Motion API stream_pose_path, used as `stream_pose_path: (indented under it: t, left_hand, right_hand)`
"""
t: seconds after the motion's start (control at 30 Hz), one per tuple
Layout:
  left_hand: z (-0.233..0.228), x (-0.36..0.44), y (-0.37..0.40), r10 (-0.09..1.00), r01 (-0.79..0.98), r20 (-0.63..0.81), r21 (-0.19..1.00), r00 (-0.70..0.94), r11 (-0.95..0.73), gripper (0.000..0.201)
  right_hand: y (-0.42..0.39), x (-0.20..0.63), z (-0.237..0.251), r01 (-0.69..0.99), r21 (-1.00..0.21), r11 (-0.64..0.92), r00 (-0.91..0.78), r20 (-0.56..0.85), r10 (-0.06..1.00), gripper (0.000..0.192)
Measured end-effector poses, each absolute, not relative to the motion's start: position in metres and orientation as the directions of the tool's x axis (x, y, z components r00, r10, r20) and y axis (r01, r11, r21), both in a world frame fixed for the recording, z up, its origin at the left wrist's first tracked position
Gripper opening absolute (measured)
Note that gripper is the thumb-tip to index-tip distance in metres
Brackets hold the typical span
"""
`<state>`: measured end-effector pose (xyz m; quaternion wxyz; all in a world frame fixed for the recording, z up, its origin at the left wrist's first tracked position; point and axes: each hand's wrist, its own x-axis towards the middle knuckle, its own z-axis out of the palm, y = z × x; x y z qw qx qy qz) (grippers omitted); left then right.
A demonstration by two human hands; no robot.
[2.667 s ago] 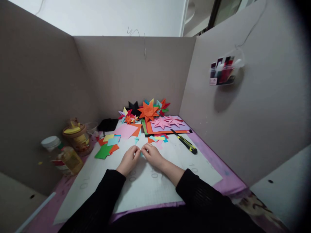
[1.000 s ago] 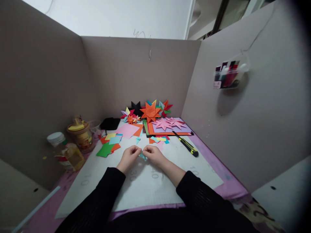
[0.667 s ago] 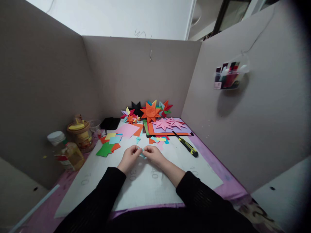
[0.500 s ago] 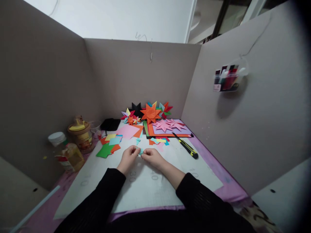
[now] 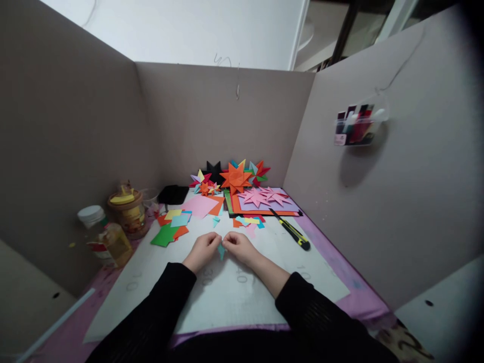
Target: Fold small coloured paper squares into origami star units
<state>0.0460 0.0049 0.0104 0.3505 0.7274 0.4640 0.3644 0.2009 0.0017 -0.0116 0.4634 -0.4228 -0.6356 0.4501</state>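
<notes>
Between my fingertips hangs a small folded piece of light-blue paper [image 5: 221, 251], pointed at its lower end. My left hand [image 5: 205, 248] pinches it from the left, and my right hand [image 5: 239, 246] has its fingers closed at its upper right edge. Both hands are above the white board [image 5: 227, 307]. Just beyond them lies another small folded light-blue piece [image 5: 216, 222]. Small coloured paper scraps [image 5: 249, 222] rest farther back to the right, and coloured paper squares [image 5: 166, 234] are spread to the left.
A black-and-yellow utility knife [image 5: 291, 230] lies on the right. Folded paper stars [image 5: 236, 177] stand against the back panel, with pink stars [image 5: 257, 196] on stacked sheets. Jars [image 5: 126, 212] and a white-capped bottle [image 5: 109, 242] line the left edge. A plastic container [image 5: 357, 126] hangs on the right panel.
The light-blue piece has turned so that its pointed end now hangs below my fingers. My hands have moved slightly closer together. The whole view has shifted a little.
</notes>
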Motion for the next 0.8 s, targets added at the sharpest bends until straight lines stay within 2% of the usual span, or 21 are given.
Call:
stream_pose_path:
  t: [0.17, 0.23, 0.3, 0.37, 0.4, 0.6, 0.73, 0.8]
  left_hand:
    - [0.01, 0.037, 0.011, 0.948, 0.383, 0.243, 0.871, 0.206, -0.307, 0.028]
    - [0.01, 0.028, 0.017, 0.958, 0.364, 0.262, 0.886, 0.119, -0.288, 0.027]
    - [0.011, 0.019, 0.023, 0.964, 0.336, 0.265, 0.906, 0.027, -0.259, 0.027]
    - [0.011, 0.01, 0.029, 0.965, 0.303, 0.258, 0.925, -0.052, -0.231, 0.027]
    - [0.011, 0.007, 0.031, 0.963, 0.289, 0.256, 0.931, -0.085, -0.222, 0.027]
    - [0.013, -0.014, 0.045, 0.936, 0.172, 0.23, 0.967, -0.266, -0.189, 0.03]
    - [0.021, -0.04, 0.054, 0.881, 0.089, 0.16, 0.987, -0.445, -0.134, 0.031]
    - [0.022, -0.056, 0.059, 0.858, 0.078, 0.155, 0.988, -0.49, -0.134, 0.033]
  right_hand:
    - [0.001, 0.203, -0.016, 0.138, -0.974, 0.18, -0.24, 0.144, 0.96, 0.011]
    - [0.009, 0.206, -0.019, 0.154, -0.98, 0.128, -0.211, 0.093, 0.973, 0.01]
    - [0.025, 0.208, -0.02, 0.251, -0.966, 0.069, -0.133, 0.036, 0.99, 0.013]
    - [0.047, 0.208, -0.018, 0.491, -0.868, 0.071, 0.003, 0.083, 0.997, 0.016]
    - [0.058, 0.206, -0.016, 0.54, -0.839, 0.067, 0.05, 0.112, 0.992, 0.016]
    - [0.099, 0.189, -0.011, 0.706, -0.708, -0.013, 0.252, 0.233, 0.939, 0.012]
    - [0.097, 0.189, -0.017, 0.767, -0.638, -0.071, 0.319, 0.282, 0.905, 0.01]
    - [0.095, 0.19, -0.011, 0.771, -0.636, -0.045, 0.33, 0.338, 0.881, 0.014]
